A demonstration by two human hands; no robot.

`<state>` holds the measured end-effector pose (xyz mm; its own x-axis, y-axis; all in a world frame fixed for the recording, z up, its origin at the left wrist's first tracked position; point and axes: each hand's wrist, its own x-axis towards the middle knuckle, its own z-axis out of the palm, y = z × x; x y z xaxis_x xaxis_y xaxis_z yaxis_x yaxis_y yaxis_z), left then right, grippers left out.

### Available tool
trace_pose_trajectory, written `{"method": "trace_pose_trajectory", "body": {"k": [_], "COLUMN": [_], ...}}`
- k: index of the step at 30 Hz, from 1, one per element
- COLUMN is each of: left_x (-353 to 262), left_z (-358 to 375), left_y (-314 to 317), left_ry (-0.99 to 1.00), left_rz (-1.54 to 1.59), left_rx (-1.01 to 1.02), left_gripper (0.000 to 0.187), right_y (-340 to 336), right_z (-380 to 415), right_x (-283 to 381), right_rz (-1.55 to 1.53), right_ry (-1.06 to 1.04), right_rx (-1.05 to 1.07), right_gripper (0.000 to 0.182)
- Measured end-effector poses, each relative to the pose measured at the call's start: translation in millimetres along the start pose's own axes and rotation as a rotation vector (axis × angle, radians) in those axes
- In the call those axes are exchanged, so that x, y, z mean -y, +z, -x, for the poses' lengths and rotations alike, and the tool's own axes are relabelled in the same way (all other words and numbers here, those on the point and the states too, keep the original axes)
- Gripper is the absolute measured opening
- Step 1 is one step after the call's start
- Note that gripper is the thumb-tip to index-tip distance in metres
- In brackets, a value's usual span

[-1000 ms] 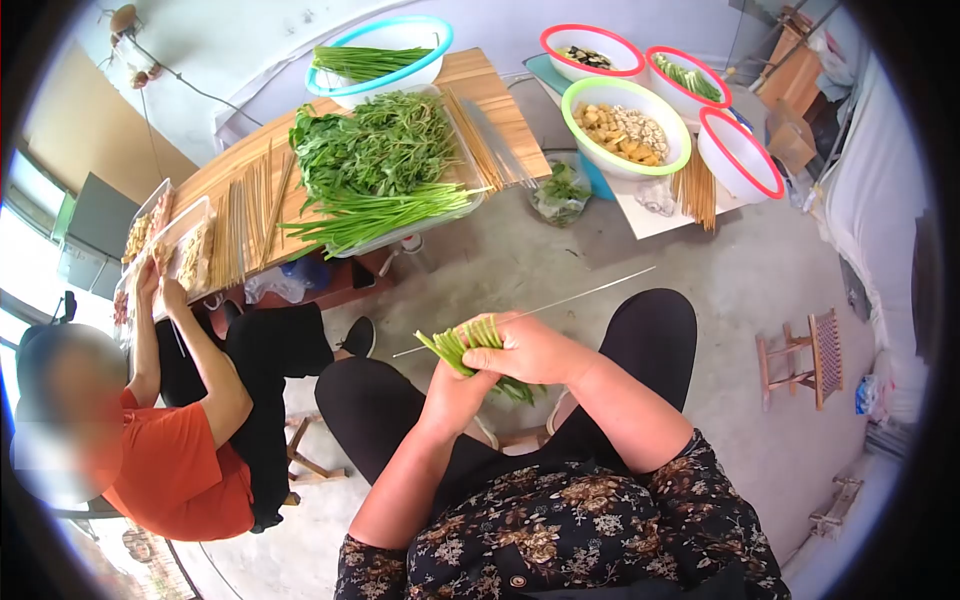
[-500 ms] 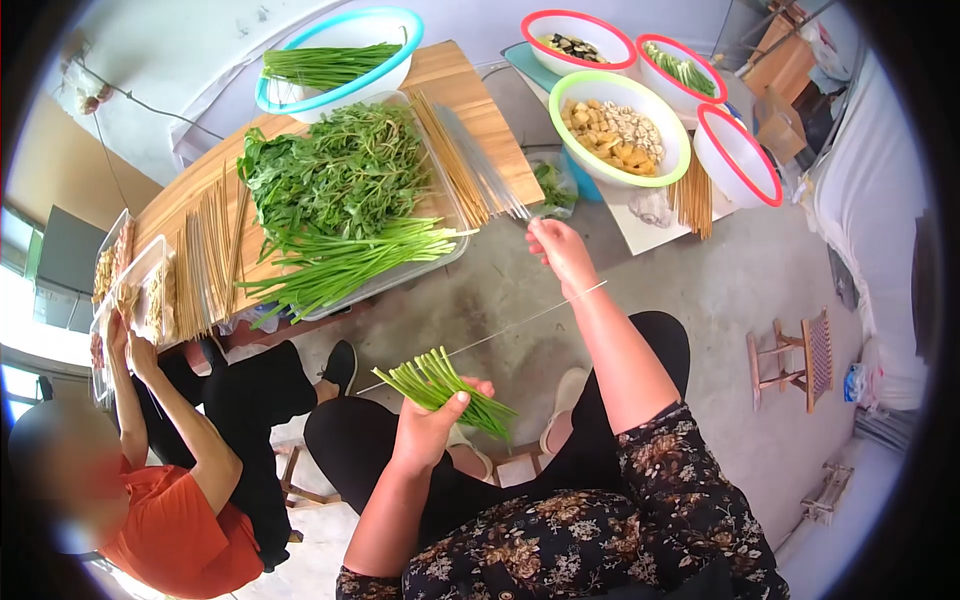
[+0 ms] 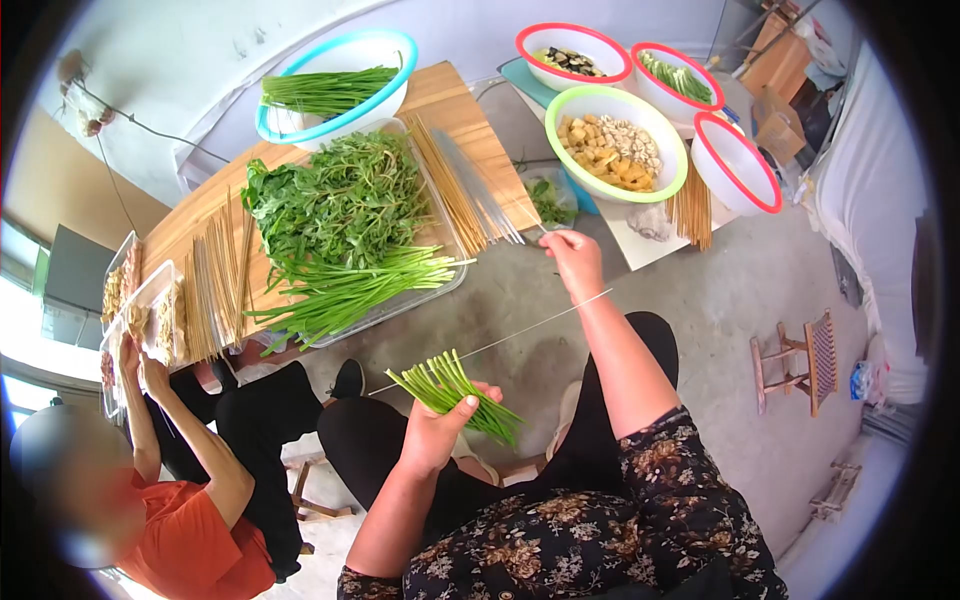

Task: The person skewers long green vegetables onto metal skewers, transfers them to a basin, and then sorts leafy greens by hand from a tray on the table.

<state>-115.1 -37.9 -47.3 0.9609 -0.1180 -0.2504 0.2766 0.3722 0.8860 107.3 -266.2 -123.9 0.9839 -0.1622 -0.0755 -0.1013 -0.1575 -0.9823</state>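
Observation:
My left hand [image 3: 440, 425] is closed around a bunch of cut garlic chives [image 3: 440, 382], low over my lap. A thin metal skewer [image 3: 530, 332] crosses at the bunch, its long end reaching to my right forearm. At the near right corner of the table, my right hand [image 3: 574, 258] pinches the end of another metal skewer [image 3: 535, 222]. Beside that hand lies a row of metal skewers [image 3: 480, 195] with bamboo skewers [image 3: 440, 180]. Leafy greens [image 3: 340, 195] and more garlic chives [image 3: 360, 285] are heaped in a clear tray [image 3: 440, 290].
A blue-rimmed bowl [image 3: 408, 75] of chives stands at the back of the wooden table [image 3: 475, 120]. Right are a green-rimmed bowl [image 3: 683, 175] and red-rimmed bowls [image 3: 775, 195]. At left, a person in orange [image 3: 200, 530] works over clear containers [image 3: 150, 290]. A stool [image 3: 800, 360] stands right.
My right hand has shifted slightly right and down from the skewer row, with a skewer at its fingertips. The whole view has tilted a little; my left hand keeps the bunch.

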Motion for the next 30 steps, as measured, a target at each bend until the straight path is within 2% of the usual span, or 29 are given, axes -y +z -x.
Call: {"method": "trace_pose_trajectory", "body": {"k": [3, 10, 13, 15, 16, 17, 19, 21, 23, 25, 28, 30], "left_x": [-8.8, -29.1, -34.8, -28.3, -26.4, -24.5, -21.1, -11.3, -4.8, -4.6, -6.7, -12.4], "left_z": [2.2, 7.1, 9.2, 9.7, 10.4, 11.6, 20.7, 32.0, 43.4, 55.7, 70.0, 79.3], "left_y": [2.8, 6.2, 16.7, 19.1, 22.2, 24.9, 29.6, 25.3, 27.0, 32.4, 38.0, 42.7], "left_ry": [0.051, 0.136, 0.173, 0.164, 0.188, 0.213, 0.231, 0.198, 0.247, 0.261, 0.275, 0.289], "left_rz": [-0.023, 0.003, 0.021, 0.009, 0.063, 0.117, 0.132, 0.106, 0.129, 0.162, 0.196, 0.181], "left_rx": [0.005, -0.001, 0.041, 0.064, 0.075, 0.084, 0.03, -0.034, -0.054, -0.11, -0.146, -0.144], "left_gripper": [0.02, 0.024, 0.025, 0.023, 0.023, 0.023, 0.024, 0.024, 0.024, 0.024, 0.023, 0.023], "right_y": [-31.5, -144.3, -163.0, -163.4, -160.4, -154.0, -150.9, -146.1, -140.9, -128.0, -102.1, -83.4], "right_z": [16.2, 99.2, 145.1, 173.5, 185.6, 190.1, 199.4, 209.2, 218.4, 225.6, 240.1, 253.2], "right_x": [13.3, 46.2, 61.7, 66.9, 78.0, 79.5, 80.2, 73.6, 68.2, 54.9, 59.3, 71.7], "right_rz": [-0.128, 0.019, 0.035, -0.019, 0.014, 0.032, 0.065, 0.07, -0.12, -0.472, -0.671, -0.691], "right_ry": [-0.035, -0.314, -0.379, -0.469, -0.437, -0.53, -0.577, -0.512, -0.326, -0.217, -0.191, -0.238], "right_rx": [-0.111, -0.263, -0.158, 0.055, 0.162, 0.241, 0.397, 0.378, 0.302, 0.273, 0.505, 0.571], "right_gripper": [0.022, 0.015, 0.015, 0.015, 0.013, 0.011, 0.011, 0.013, 0.013, 0.026, 0.055, 0.042]}}
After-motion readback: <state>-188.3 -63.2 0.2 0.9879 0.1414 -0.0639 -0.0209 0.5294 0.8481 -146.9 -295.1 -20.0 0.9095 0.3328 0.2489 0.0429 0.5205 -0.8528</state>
